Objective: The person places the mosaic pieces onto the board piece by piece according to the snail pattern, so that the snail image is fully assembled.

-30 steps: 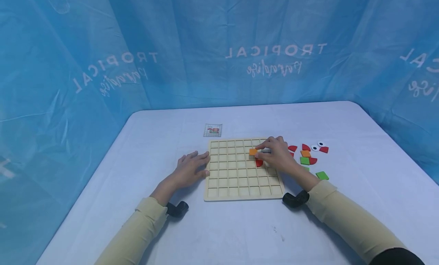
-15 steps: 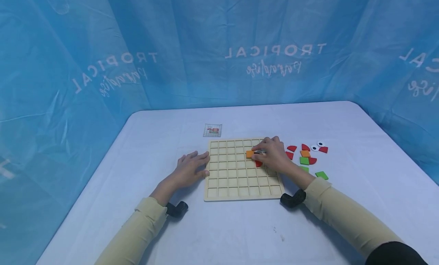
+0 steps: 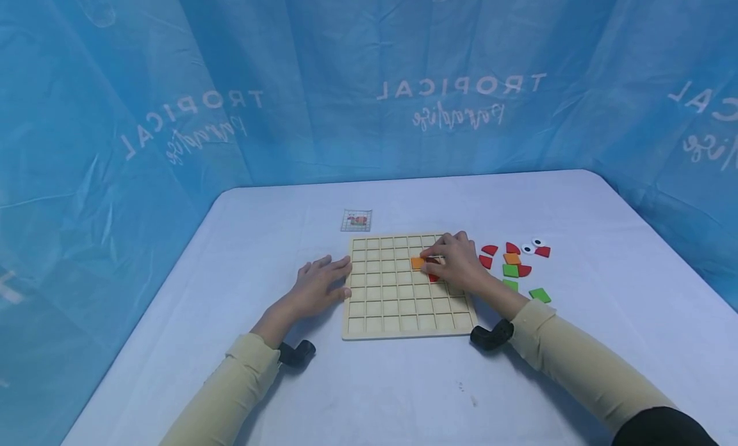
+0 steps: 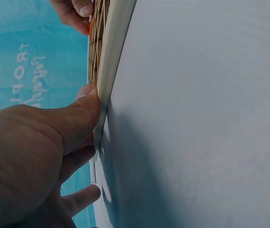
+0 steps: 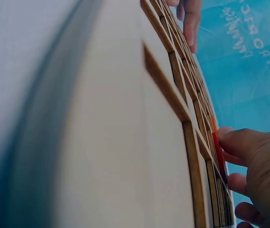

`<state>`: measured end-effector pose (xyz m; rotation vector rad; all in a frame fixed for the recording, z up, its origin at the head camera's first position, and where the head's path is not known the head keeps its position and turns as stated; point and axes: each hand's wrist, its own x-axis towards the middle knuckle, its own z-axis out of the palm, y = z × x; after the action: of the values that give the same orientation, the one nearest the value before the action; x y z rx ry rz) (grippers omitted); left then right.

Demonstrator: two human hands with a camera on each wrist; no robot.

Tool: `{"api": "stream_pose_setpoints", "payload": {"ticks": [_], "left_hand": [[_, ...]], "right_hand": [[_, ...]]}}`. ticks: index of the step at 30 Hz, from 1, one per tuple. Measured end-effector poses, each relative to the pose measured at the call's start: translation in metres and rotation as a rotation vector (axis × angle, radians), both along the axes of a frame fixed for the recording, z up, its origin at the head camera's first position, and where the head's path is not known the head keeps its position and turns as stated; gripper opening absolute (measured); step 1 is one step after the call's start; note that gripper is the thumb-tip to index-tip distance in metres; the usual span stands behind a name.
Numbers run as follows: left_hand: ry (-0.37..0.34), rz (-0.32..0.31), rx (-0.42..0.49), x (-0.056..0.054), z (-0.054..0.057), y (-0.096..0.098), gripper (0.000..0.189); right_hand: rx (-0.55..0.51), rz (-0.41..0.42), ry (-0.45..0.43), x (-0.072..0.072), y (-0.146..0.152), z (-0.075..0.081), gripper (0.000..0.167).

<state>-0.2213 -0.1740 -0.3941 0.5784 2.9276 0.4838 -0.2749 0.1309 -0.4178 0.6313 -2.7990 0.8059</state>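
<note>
A pale wooden grid board (image 3: 390, 306) lies on the white table. On its left edge rests my left hand (image 3: 317, 287), fingers spread and fairly straight; the left wrist view has the thumb (image 4: 85, 107) against the board's side. My right hand (image 3: 458, 261) reaches over the upper right of the grid. Its thumb and index finger pinch the right side of an orange square tile (image 3: 417, 263), which sits low over a cell. Just under those fingers is a red piece (image 3: 434, 278), partly covered by the hand. The right wrist view gives red (image 5: 219, 156) and orange edges beside the thumb.
Right of the board lie loose red pieces (image 3: 489, 249), green squares (image 3: 510, 270), another orange square (image 3: 512, 259) and two white eye discs (image 3: 538, 242). Behind the board is a small picture card (image 3: 356, 220). A blue printed curtain (image 3: 323, 138) surrounds the table.
My right hand has moved slightly left and toward me with the orange square tile, which now sits lower at the grid. The left hand has stayed at the board's edge.
</note>
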Motion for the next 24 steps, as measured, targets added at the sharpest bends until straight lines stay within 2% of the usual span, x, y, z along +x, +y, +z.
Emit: {"api": "stream_pose_setpoints", "payload": {"ticks": [7, 13, 24], "left_hand": [[0.013, 0.0, 0.001, -0.001, -0.001, -0.001, 0.058], [0.013, -0.013, 0.003, -0.001, -0.003, -0.002, 0.058], [0.013, -0.009, 0.006, 0.0, 0.0, -0.002, 0.058]], "right_hand": [[-0.011, -0.006, 0.009, 0.0, 0.0, 0.001, 0.026], [-0.033, -0.067, -0.003, 0.007, 0.009, 0.008, 0.027], [0.01, -0.256, 0.03, 0.013, 0.082, 0.01, 0.029]]}}
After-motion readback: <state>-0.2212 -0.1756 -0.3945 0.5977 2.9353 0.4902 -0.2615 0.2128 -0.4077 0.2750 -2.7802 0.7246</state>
